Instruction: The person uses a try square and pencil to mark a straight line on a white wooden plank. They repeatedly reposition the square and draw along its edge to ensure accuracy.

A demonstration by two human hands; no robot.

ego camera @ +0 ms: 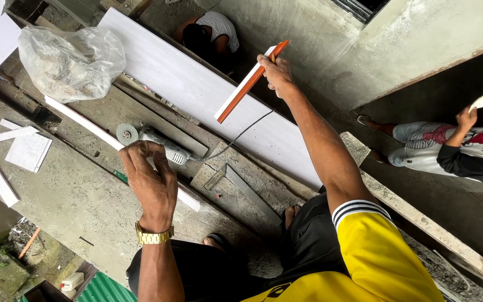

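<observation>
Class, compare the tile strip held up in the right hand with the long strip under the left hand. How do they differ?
The held strip is short, lifted off the ground by the right hand, and shows an orange-red edge. The long strip looks longer and all white, lies flat on the concrete, and passes under the left hand. Both are narrow, straight and white-faced.

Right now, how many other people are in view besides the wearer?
2. One person crouches at the top, beyond the long white board. Another person lies at the right edge, one hand raised. More may be hidden out of frame.
</observation>
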